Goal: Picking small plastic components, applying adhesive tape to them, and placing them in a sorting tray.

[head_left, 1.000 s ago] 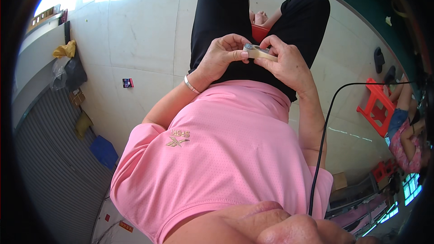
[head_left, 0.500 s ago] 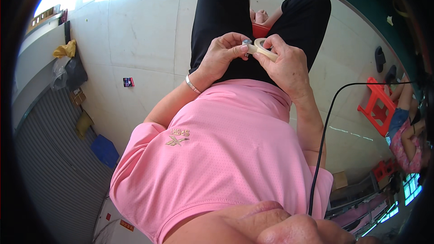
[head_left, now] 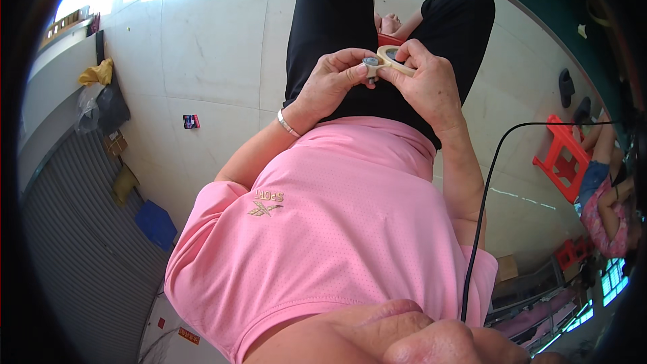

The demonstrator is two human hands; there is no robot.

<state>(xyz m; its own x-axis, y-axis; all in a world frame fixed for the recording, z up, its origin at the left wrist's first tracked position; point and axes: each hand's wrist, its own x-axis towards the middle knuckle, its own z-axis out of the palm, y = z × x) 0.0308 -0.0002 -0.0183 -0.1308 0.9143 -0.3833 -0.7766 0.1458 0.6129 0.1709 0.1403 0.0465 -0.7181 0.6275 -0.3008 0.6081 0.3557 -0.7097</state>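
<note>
Above my lap, my left hand (head_left: 335,79) pinches a small round grey piece (head_left: 370,62) with a short metal stem below it; its exact kind is too small to tell. Pale tape is wrapped around the side of this piece. From there the strip runs a short way to a roll of cream masking tape (head_left: 406,69). My right hand (head_left: 431,87) is closed on that roll, thumb and fingers gripping its ring. Both hands are close together, with the grey piece and the roll nearly touching.
A red plastic stool (head_left: 565,155) stands at the right beside a seated person (head_left: 603,209). A black cable (head_left: 490,162) curves past my right arm. Dark slippers (head_left: 566,87) lie on the floor (head_left: 209,61). A dark green edge (head_left: 539,0) spans the upper right.
The tape roll has tilted and moved slightly up and left, closer to the grey piece. That piece has turned so its round top shows, and the tape strip between them is shorter.
</note>
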